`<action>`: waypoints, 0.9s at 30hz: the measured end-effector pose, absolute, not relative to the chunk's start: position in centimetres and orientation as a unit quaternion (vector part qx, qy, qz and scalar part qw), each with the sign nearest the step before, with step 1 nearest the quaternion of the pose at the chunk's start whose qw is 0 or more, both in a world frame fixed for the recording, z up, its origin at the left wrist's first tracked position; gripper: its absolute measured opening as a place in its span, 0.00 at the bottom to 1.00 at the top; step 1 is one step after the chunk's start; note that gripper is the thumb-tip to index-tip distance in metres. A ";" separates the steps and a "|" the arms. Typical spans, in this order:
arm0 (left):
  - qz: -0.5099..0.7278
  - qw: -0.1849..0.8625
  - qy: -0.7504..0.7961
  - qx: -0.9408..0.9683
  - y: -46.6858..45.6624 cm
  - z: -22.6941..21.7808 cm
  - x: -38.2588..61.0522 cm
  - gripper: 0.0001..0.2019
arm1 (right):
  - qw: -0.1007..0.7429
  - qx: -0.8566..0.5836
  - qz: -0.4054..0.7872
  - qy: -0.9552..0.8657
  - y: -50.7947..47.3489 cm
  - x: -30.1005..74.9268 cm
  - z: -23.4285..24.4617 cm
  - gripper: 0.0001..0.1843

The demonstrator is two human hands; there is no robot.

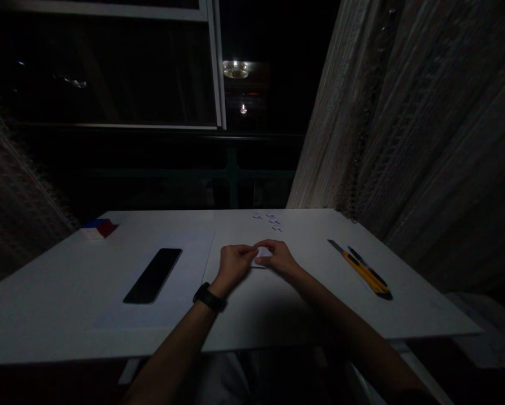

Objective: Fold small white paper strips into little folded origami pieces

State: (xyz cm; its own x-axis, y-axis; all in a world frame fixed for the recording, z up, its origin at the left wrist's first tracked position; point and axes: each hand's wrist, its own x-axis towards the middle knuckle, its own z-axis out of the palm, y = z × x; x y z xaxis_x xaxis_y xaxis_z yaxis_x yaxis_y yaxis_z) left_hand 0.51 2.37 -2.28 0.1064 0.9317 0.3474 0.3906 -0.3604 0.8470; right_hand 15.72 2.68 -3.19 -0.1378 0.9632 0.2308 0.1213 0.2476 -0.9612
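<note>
Over the middle of the white table, a small white piece of paper (262,254) is held between my two hands. My left hand (234,262), with a dark watch on the wrist, has its fingers closed on the paper's left side. Curled around the right side is my right hand (279,256), thumb and forefinger pressing on the paper. The fingers partly hide the paper, so its folds are hard to make out in the dim light. Just beyond the hands lie several tiny paper pieces with dark marks (274,223).
A black phone (154,275) lies on a large white sheet (191,281) to the left. Farther back is a coloured puzzle cube (99,229). On the right lie a yellow utility knife (362,271), blade out, and a dark pen (367,265). Curtains (332,140) flank the dark window.
</note>
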 end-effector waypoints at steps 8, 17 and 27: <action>0.394 0.181 0.454 0.778 1.8 -2.1 0.4 0.08 | 0.433 -0.447 0.407 -0.669 3.2 16.1 -3.1 0.18; 0.404 0.061 0.383 0.828 1.2 -2.2 0.5 0.09 | 0.438 -0.465 0.376 -0.671 2.7 15.9 -2.4 0.17; 0.443 0.034 0.339 0.830 1.2 -2.2 0.5 0.10 | 0.435 -0.479 0.370 -0.666 2.2 16.0 -1.4 0.16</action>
